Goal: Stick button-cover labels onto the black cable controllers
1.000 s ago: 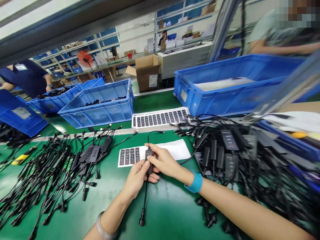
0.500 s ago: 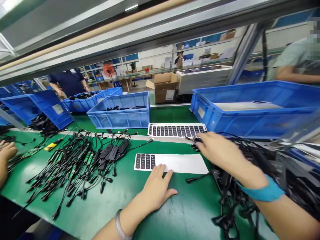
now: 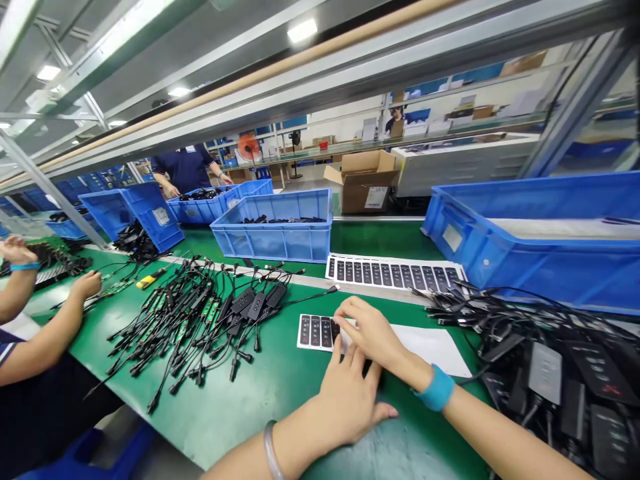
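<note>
My right hand (image 3: 373, 333) is curled over the left part of a white sheet with dark printed labels (image 3: 315, 331), its fingertips at the labels. Whatever those fingers may pinch is hidden. Just below it, my left hand (image 3: 347, 400) rests on the green bench mat (image 3: 280, 407), fingers spread, beside a small dark object (image 3: 371, 368) that is partly hidden by both hands. Black cables with inline controllers lie in a heap (image 3: 550, 380) to the right of my right forearm.
A second heap of black cables (image 3: 200, 327) lies left of my hands, and a second label sheet (image 3: 395, 273) lies ahead. Blue plastic crates (image 3: 273, 233) (image 3: 535, 253) stand beyond. A co-worker's hands (image 3: 85, 287) work at the far left, near a yellow-handled tool (image 3: 150, 279).
My right hand has come back from the right cable heap to the label sheet. My left hand has shifted right, and the view has swung left and upward.
</note>
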### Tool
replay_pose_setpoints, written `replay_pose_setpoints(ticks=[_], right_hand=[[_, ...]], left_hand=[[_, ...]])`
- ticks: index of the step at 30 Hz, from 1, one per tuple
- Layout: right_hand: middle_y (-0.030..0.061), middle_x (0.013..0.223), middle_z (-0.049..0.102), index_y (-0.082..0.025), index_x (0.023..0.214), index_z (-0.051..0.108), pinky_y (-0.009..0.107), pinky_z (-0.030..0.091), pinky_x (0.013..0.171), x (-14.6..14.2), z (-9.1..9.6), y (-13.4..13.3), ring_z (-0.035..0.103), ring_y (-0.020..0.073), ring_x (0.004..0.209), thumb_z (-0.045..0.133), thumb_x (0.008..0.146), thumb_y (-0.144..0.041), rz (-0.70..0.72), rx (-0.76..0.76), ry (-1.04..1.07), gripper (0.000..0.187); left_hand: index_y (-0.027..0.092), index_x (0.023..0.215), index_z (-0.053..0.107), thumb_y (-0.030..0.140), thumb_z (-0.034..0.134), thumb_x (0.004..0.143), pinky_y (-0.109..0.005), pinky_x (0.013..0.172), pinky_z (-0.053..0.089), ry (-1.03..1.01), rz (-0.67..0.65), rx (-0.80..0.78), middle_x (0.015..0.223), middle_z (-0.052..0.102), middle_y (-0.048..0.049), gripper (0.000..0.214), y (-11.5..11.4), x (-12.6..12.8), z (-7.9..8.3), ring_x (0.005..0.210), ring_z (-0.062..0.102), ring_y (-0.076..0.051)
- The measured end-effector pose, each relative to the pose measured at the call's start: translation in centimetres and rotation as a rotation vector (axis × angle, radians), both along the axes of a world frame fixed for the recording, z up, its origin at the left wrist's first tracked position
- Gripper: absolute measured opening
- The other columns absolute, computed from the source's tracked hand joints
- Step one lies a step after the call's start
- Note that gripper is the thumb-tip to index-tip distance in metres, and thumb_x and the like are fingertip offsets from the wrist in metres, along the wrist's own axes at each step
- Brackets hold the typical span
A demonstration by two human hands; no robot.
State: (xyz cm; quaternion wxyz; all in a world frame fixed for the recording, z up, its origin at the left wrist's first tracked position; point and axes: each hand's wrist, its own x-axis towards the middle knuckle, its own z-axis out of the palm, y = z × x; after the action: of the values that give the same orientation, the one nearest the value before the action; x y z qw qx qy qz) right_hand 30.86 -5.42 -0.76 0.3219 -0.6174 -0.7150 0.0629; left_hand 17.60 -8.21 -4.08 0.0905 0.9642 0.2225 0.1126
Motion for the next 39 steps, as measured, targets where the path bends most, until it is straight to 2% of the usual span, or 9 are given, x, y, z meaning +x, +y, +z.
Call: replay_pose_setpoints(ticks=[3,6,10,13,19,23,28,35,39], right_hand=[[0.0038,0.083,0.061,-0.021,0.082,0.059,0.028,0.046,0.066,1.1,1.0,-1.0,0.057,0.0176,0.075,0.049,0.094,-0.032,-0.023,0.248,0.37,0.02],[0.0012,0.074,0.058,-0.022,0.086,0.057,0.028,0.044,0.061,2.2,1.5,-2.1,0.055,0.016,0.066,0.05,0.093,-0.04,-0.11,0.261,0.6,0.021],[-0.001,0.067,0.054,-0.022,0.083,0.054,0.026,0.044,0.058,3.1,0.7,-3.3,0.052,0.0146,0.06,0.052,0.09,-0.048,-0.13,0.188,0.768,0.027],[-0.001,0.067,0.054,-0.022,0.083,0.053,0.026,0.043,0.057,3.1,-0.6,-3.5,0.051,0.0139,0.06,0.054,0.088,-0.051,-0.113,0.141,0.839,0.029],[-0.0019,0.068,0.054,-0.022,0.085,0.051,0.025,0.044,0.055,3.1,-2.1,-3.0,0.05,0.0122,0.056,0.056,0.087,-0.054,-0.079,0.06,0.977,0.032],[-0.0017,0.066,0.053,-0.022,0.084,0.05,0.025,0.044,0.052,3.3,-2.3,-2.8,0.05,0.0135,0.058,0.059,0.084,-0.056,-0.079,0.03,1.056,0.035],[-0.0014,0.065,0.052,-0.021,0.084,0.05,0.025,0.044,0.051,3.3,-2.5,-2.6,0.048,0.0132,0.058,0.06,0.082,-0.056,-0.073,-0.005,1.074,0.036],[-0.0012,0.07,0.049,-0.022,0.083,0.05,0.024,0.047,0.048,3.1,-2.2,-2.8,0.051,0.0147,0.063,0.063,0.082,-0.053,-0.066,-0.002,1.13,0.034],[-0.0016,0.072,0.048,-0.022,0.084,0.05,0.022,0.046,0.045,3.1,-2.2,-2.7,0.051,0.0142,0.064,0.065,0.079,-0.054,-0.087,0.031,1.186,0.036]], left_hand=[[0.021,0.135,0.043,0.058,0.055,0.085,-0.058,0.11,0.026,0.006,0.042,0.087,0.132,0.054,-0.0154,0.063,1.1,0.0,0.4,0.126,0.046,-0.03],[0.027,0.125,0.051,0.037,0.058,0.088,-0.044,0.101,0.038,0.035,0.334,0.204,0.124,0.058,-0.0078,0.039,4.5,-1.1,1.5,0.114,0.053,-0.024],[0.005,0.117,0.053,0.021,0.052,0.089,-0.05,0.083,0.043,0.048,0.833,0.252,0.11,0.057,-0.024,0.033,10.0,-4.5,3.0,0.104,0.055,-0.036],[0.007,0.101,0.059,0.023,0.052,0.089,-0.046,0.082,0.044,0.091,0.963,0.246,0.1,0.06,-0.0215,0.022,11.8,-6.4,3.3,0.1,0.056,-0.036],[0.011,0.115,0.054,0.025,0.043,0.095,-0.032,0.076,0.047,0.125,0.969,0.207,0.095,0.062,-0.0125,0.028,11.1,-6.2,3.5,0.093,0.062,-0.024],[0.011,0.098,0.063,0.024,0.042,0.094,-0.033,0.071,0.049,0.171,0.94,0.151,0.096,0.06,-0.0139,0.025,10.7,-5.8,3.3,0.088,0.063,-0.025],[0.012,0.092,0.064,0.033,0.054,0.09,-0.035,0.076,0.05,0.131,0.902,0.079,0.106,0.057,-0.0162,0.024,10.7,-5.9,3.0,0.102,0.058,-0.029],[0.017,0.094,0.055,0.019,0.056,0.085,-0.038,0.086,0.045,-0.206,0.873,-0.15,0.101,0.06,-0.0119,0.01,10.9,-5.9,2.9,0.102,0.058,-0.027],[0.018,0.107,0.045,0.029,0.039,0.095,-0.03,0.07,0.046,-0.525,0.812,-0.403,0.093,0.064,-0.0079,0.018,10.1,-4.9,3.4,0.073,0.061,-0.017]])
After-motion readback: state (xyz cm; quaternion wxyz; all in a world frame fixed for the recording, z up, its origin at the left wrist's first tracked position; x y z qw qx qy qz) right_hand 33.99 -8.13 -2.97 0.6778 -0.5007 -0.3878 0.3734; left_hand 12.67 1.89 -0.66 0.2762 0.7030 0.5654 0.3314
